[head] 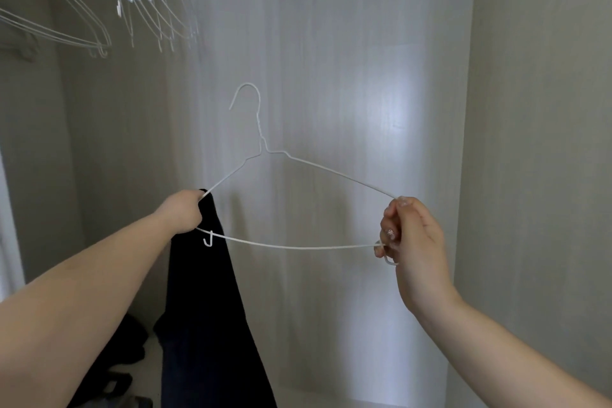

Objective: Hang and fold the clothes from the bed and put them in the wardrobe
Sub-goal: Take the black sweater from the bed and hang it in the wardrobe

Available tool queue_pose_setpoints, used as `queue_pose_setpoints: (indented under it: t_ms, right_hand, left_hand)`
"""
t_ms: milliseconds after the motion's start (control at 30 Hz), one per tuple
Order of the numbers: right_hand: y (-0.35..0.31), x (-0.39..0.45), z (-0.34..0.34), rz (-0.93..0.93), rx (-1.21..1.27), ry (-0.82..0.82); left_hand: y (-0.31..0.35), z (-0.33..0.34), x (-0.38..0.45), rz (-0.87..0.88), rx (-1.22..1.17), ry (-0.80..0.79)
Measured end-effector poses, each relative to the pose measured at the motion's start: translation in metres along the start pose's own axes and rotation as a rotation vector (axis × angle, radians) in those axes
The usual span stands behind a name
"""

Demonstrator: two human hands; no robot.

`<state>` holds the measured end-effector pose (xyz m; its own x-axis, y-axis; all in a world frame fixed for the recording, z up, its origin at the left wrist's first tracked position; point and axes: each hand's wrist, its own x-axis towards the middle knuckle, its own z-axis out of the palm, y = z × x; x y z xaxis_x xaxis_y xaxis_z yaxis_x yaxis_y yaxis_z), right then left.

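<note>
both hands grip white wire hanger [299, 195] in wardrobe [530, 109]; l hand [183, 210] w/ dark garment [212, 308], r hand [410, 235].

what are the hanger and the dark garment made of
Hanger: thin wire, probably metal with a matte white coating; its neck is twisted. Garment: soft, dull black woven cloth, hanging limp in folds; the fibre cannot be told.

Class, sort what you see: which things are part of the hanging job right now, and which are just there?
In use: white wire hanger, dark garment, left hand, right hand.
Just there: spare hangers hanging above, dark items on the wardrobe floor.
</note>
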<state>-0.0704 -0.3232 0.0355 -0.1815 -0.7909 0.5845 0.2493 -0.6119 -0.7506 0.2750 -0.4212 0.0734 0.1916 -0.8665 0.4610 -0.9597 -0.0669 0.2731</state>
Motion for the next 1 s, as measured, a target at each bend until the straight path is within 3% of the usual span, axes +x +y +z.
queue_pose_setpoints:
  t_ms: [300,567,733,867,933,1000]
  right_hand:
    - [0.015,0.001,-0.001,0.018,-0.065,0.012]
    - [0.03,-0.003,-0.005,-0.015,-0.165,-0.06]
    - [0.042,-0.002,-0.013,-0.015,-0.212,-0.081]
    - [0.037,0.007,-0.02,0.038,-0.427,-0.095]
    - [0.03,0.008,-0.024,-0.14,-0.745,-0.075]
    - [0.021,0.002,-0.022,-0.607,-0.991,-0.128]
  left_hand:
    - [0.049,-0.009,-0.014,0.174,-0.267,-0.026]
    - [0.076,-0.004,-0.022,0.244,-0.843,-0.26]
    - [0.101,0.0,-0.019,0.046,-0.973,0.051]
    - [0.108,-0.003,-0.018,0.06,-0.903,0.162]
    - [0.109,-0.005,-0.018,0.065,-0.878,0.197]
    - [0.11,-0.005,-0.018,0.057,-0.867,0.218]
